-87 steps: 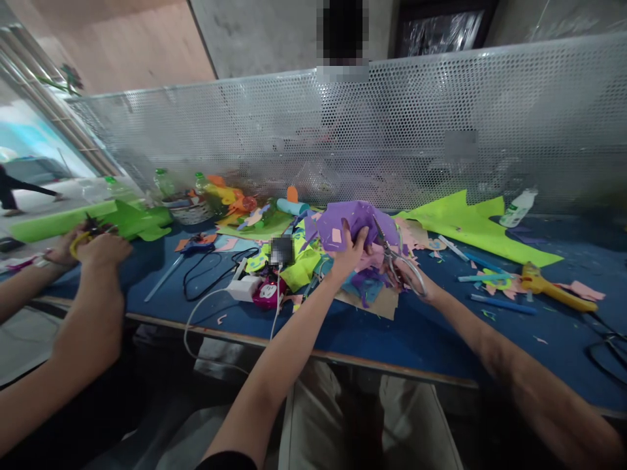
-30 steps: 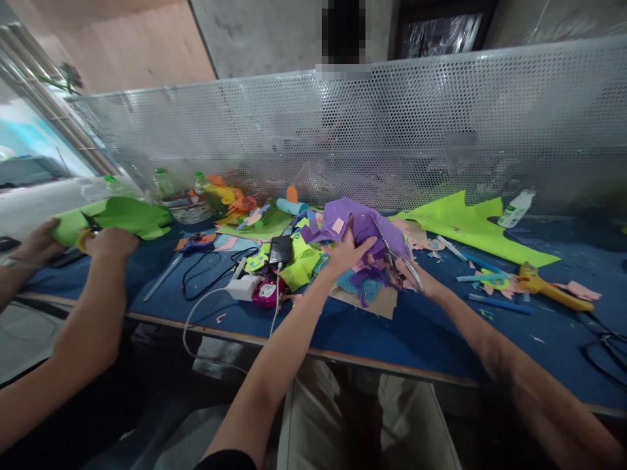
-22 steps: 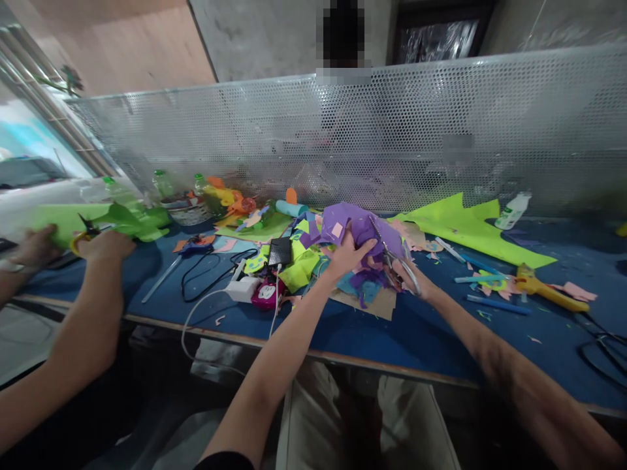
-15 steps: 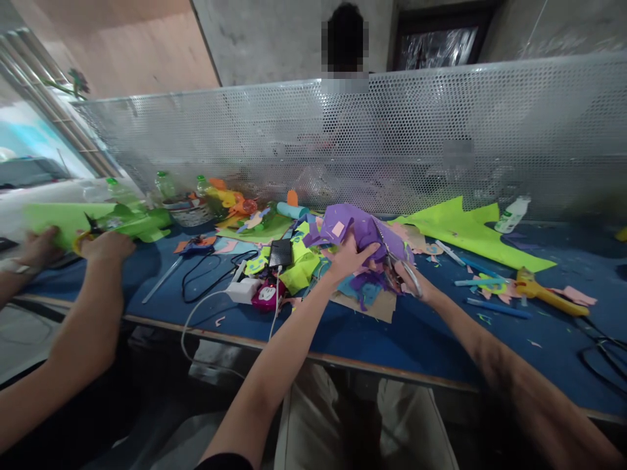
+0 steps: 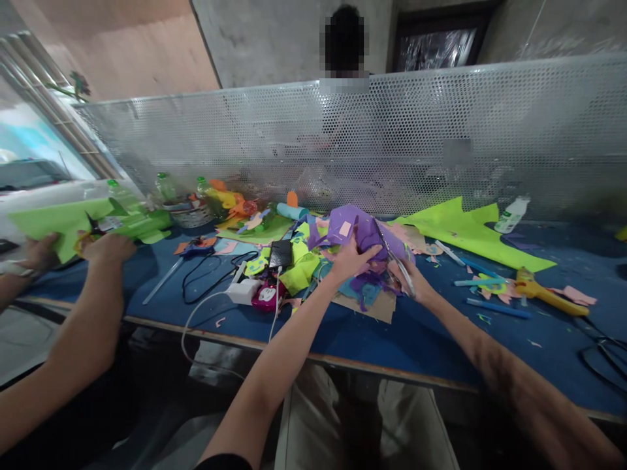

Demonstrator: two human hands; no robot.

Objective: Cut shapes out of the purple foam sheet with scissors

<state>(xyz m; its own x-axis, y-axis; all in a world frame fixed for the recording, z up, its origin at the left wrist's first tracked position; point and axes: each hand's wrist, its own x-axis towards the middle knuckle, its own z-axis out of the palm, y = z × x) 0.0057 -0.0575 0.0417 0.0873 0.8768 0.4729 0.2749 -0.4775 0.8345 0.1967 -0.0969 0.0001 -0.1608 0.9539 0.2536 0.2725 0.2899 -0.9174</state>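
Left hand (image 5: 349,260) grips purple paper (image 5: 357,228); right hand (image 5: 410,279) is closed on scissors (image 5: 392,258).
Paper sits atop the scrap pile (image 5: 304,261), blades at its 3 o'clock edge.

The single head camera looks forward and down from above the near edge of the blue counter (image 5: 421,336), close, facing the perforated metal screen (image 5: 441,130).

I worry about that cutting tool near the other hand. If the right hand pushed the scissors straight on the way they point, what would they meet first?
Most likely the purple paper held by the left hand: the scissors in the right hand point up-left into it. Depth is unclear.
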